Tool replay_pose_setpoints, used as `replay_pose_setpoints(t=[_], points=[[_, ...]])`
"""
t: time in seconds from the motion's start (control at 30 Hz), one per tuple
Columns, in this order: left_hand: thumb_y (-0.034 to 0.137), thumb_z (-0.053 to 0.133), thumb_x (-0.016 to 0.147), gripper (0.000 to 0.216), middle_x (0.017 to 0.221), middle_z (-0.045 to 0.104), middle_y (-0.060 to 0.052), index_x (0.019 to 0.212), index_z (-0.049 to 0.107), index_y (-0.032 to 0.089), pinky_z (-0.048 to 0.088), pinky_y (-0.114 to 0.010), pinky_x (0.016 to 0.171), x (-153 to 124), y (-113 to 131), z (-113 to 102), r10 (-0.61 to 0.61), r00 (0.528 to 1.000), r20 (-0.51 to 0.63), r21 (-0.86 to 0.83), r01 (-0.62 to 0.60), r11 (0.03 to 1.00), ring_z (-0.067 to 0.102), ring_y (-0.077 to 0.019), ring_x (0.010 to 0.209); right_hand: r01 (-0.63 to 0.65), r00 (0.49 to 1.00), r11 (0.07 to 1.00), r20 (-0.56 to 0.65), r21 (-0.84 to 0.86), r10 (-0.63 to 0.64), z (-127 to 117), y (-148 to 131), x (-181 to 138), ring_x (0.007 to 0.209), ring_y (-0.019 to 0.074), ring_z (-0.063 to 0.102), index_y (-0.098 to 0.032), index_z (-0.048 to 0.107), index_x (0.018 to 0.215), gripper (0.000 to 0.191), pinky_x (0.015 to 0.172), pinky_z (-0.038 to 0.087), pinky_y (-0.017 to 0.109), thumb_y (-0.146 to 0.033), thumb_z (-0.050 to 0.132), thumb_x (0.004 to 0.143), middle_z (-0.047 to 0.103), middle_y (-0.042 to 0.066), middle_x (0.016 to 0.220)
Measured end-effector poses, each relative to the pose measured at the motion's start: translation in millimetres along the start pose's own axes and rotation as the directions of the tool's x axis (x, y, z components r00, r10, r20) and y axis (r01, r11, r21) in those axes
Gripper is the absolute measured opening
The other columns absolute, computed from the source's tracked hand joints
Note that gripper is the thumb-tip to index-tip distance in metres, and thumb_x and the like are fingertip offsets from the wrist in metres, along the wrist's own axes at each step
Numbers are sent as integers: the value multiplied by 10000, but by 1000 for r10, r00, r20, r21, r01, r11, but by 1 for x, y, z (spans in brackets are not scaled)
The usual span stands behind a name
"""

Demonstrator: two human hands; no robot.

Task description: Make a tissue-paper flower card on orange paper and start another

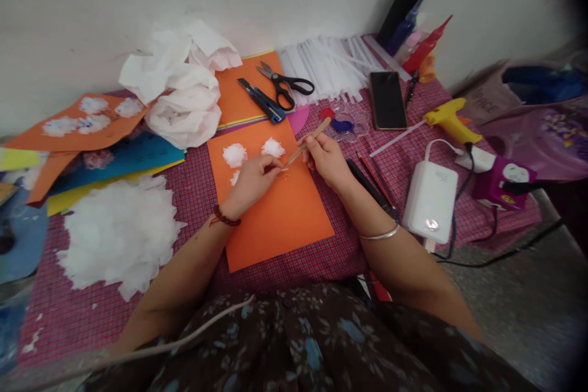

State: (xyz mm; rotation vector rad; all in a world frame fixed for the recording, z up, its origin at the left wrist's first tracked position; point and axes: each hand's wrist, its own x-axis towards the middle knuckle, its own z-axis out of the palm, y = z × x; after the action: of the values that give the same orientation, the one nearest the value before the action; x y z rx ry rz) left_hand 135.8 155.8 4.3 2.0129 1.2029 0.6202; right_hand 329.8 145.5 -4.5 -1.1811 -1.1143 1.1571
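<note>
Two hands at work over an orange sheet (280, 220). The right hand (326, 159) is closed around a wooden stick (309, 141), which is held slanted with its lower tip brought down toward the sheet. The left hand (252, 180) is set just beside that tip, fingertips drawn together – whether anything small is pinched between them cannot be told. White tufts (234, 154) are seen on the sheet just beyond the left hand. Past both hands, scissors (287, 82) and a utility knife (260, 100) are laid side by side; a phone (387, 98) and a yellow glue gun (452, 119) are placed beyond and outward of the right hand. A heap of white fluff (119, 236) is spread well outward of the left hand.
</note>
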Motion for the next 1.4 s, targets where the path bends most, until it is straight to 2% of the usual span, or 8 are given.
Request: replay_pose_setpoints(t=[0.13,0.3,0.5,0.73,0.9,1.13,1.3,1.4], points=[[120,606,829,111,862,747,-17,861,682,194,534,-307,743,0,-7,5,6,999,-38,-44,-7,999,678,-160,786,-45,998,998,-33,49,47,-3,-7,4,412,63,402,-205,598,818,387,412,319,208,-579,573,914,507,-63,533],[61,592,825,352,859,748,-19,1138,652,211,545,-309,735,-2,-12,9,12,997,-80,-93,-19,995,698,-167,807,-71,997,997,8,31,71,0,-12,14,396,64,385,-202,597,800,380,398,305,206,-568,607,899,491,-69,505],[86,574,825,146,822,737,-22,800,672,191,525,-301,696,-5,-8,3,23,998,-65,42,-20,999,666,-164,751,-50,999,996,-19,69,51,7,0,21,388,66,349,-220,570,787,464,378,271,211,-680,614,835,448,-82,493],[79,616,809,151,843,667,-36,760,712,185,506,-307,734,-6,-9,1,174,979,-107,81,-166,983,639,-165,808,12,1000,997,18,75,-14,0,0,20,419,79,360,-222,582,809,515,404,297,223,-736,608,806,431,-72,503],[103,609,826,154,811,691,-22,779,718,200,505,-292,708,-7,-11,4,227,963,-146,-38,-235,971,649,-153,766,47,999,995,23,88,-49,-4,-8,15,423,78,357,-211,580,829,490,416,308,225,-701,602,841,431,-75,501],[137,634,805,88,774,698,0,765,687,195,499,-274,673,-3,-3,8,76,957,-280,-96,-107,990,624,-138,716,60,998,994,-19,92,-59,-6,-8,13,418,73,351,-214,567,819,459,414,307,215,-668,569,883,430,-78,500],[139,669,794,91,766,621,-5,719,660,189,467,-299,685,-7,-1,6,125,953,-276,108,-98,989,577,-154,740,59,998,993,-31,98,-56,-7,-6,14,408,69,350,-208,570,820,462,404,294,214,-667,578,878,436,-80,498],[119,680,769,89,809,612,-8,726,644,188,460,-290,694,-7,-1,4,125,937,-325,96,-99,990,564,-150,766,49,998,995,-30,83,-46,-6,-7,13,415,71,353,-209,570,823,442,410,299,214,-644,564,899,437,-76,501]])
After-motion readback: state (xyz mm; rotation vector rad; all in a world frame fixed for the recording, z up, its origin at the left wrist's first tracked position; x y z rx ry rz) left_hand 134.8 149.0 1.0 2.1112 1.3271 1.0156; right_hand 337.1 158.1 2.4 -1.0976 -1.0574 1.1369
